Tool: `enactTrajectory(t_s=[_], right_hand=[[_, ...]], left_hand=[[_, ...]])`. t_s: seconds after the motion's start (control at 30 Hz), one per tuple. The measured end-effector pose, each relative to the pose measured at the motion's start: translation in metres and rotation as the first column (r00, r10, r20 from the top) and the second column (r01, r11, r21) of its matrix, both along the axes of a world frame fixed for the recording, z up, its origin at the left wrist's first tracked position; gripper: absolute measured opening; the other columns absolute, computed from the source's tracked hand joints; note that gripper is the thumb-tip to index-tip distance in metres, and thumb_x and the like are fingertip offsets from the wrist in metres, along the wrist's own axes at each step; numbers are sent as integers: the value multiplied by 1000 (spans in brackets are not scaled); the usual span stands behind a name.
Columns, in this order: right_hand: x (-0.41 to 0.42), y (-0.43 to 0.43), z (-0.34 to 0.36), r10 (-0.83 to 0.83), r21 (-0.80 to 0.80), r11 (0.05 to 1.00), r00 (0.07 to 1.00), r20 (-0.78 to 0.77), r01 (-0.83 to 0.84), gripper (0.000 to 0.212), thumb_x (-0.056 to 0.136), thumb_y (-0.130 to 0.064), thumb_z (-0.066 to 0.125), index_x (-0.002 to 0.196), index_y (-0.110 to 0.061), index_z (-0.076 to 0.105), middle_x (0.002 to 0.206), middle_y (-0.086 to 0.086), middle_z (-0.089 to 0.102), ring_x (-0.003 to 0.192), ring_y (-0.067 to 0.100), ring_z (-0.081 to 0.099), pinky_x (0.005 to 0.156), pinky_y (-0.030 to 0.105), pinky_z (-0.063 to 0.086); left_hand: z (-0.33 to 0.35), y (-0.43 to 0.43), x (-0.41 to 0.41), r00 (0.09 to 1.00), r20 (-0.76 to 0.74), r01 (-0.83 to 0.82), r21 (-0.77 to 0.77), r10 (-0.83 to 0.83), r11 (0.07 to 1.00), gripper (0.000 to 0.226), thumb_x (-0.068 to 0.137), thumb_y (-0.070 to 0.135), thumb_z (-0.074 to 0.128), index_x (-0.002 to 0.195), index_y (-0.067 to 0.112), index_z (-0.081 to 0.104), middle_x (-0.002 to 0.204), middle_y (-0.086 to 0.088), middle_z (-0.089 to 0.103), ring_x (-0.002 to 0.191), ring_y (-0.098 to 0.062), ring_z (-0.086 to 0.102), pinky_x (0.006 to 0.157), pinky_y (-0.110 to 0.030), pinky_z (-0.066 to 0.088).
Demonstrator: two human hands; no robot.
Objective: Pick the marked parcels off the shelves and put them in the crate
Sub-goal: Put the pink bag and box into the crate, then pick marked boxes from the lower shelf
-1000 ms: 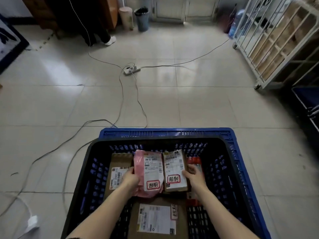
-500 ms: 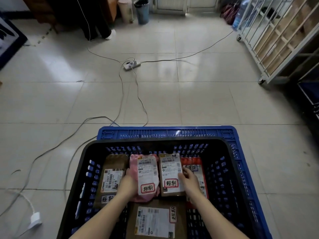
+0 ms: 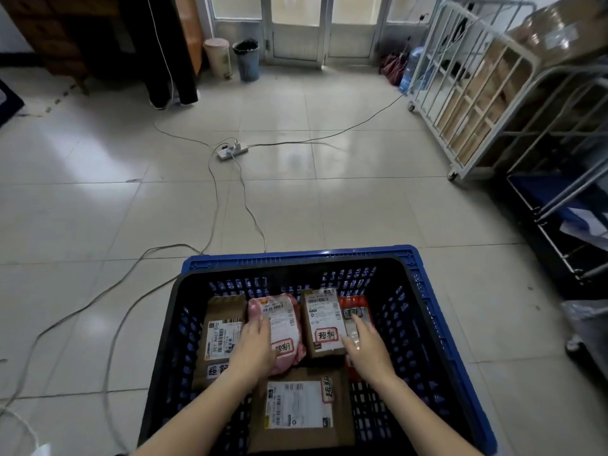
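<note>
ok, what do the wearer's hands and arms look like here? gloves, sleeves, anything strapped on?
Both hands are bare: no gloves on the left hand or the right hand. Both forearms are uncovered right down to the bottom edge of the picture, so no sleeves show. No watch, band, ring, cable or marker is visible on either wrist or hand. Nails look short and plain.

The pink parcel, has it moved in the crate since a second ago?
Yes. The pink parcel has sunk toward the crate floor, now level beside the small brown box, with the left hand flat on it.
</note>
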State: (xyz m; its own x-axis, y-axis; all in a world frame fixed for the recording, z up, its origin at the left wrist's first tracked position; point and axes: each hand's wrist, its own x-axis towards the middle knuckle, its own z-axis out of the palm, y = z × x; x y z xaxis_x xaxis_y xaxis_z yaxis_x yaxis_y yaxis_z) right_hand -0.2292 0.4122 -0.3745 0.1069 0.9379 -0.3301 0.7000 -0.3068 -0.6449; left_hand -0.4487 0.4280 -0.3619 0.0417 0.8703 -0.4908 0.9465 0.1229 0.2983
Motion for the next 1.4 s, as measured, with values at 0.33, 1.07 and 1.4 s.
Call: enactTrajectory(t_s=[0.33, 1.07, 1.4], right_hand=[[-7, -83, 74, 40, 100, 992, 935, 354, -80, 62, 93, -42, 47, 146, -21, 24, 151, 1, 30, 139, 16, 26, 113, 29, 23], [-6, -414, 146, -487, 118, 867, 770, 413, 485, 62, 95, -37, 46, 147, -15, 21, 152, 5, 28, 139, 21, 26, 113, 30, 24], [12, -574, 139, -700, 29, 670, 618, 359, 742, 64, 96, -40, 44, 149, -18, 16, 157, -2, 17, 143, 15, 18, 115, 31, 25]], left_hand=[[63, -45, -15, 949, -110, 308, 132, -295, 942, 83, 89, 42, 55, 151, 10, 9, 159, -10, 13, 147, -25, 10, 121, -39, 12], [125, -247, 65, 609, -50, 760, 324, -792, 564, 59, 92, 40, 48, 142, 14, 30, 146, -5, 39, 136, -24, 31, 112, -34, 29], [114, -370, 143, 371, -49, 906, 237, -927, 351, 65, 96, 41, 43, 148, 11, 19, 152, -6, 29, 143, -25, 20, 117, -34, 20]])
